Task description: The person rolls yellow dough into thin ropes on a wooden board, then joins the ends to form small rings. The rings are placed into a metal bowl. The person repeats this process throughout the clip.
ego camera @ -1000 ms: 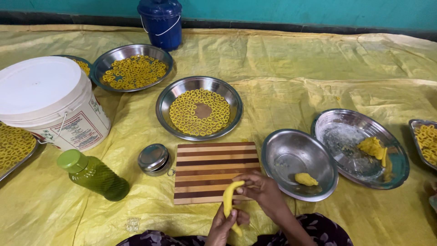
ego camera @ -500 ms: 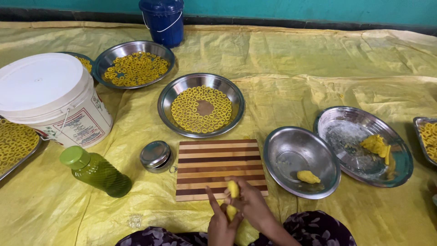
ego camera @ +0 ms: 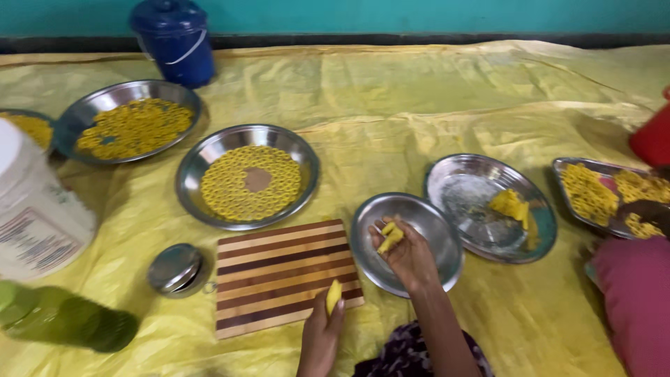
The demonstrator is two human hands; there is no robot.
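My left hand (ego camera: 319, 336) pinches a small piece of yellow dough (ego camera: 333, 296) at the near right corner of a striped wooden board (ego camera: 283, 274). Over a small steel bowl (ego camera: 433, 229) to the right of the board, my right hand (ego camera: 407, 253) is closed on another yellow dough piece (ego camera: 390, 237). Beyond the board, a round steel plate (ego camera: 193, 172) holds several yellow dough rings laid in circles with a bare centre.
A steel plate (ego camera: 469, 193) with a lump of dough lies at right. Another ring-filled plate (ego camera: 89, 109), a blue lidded can (ego camera: 176, 38), a white bucket (ego camera: 35, 216), a green bottle (ego camera: 66, 320) and a small steel lid (ego camera: 173, 268) are at left. Another person's red sleeve (ego camera: 635, 307) and tray (ego camera: 579, 167) are far right.
My hands were together at the board's near edge on one dough piece. Now they are apart: the right hand has gone over the small bowl with a piece, the left keeps the other.
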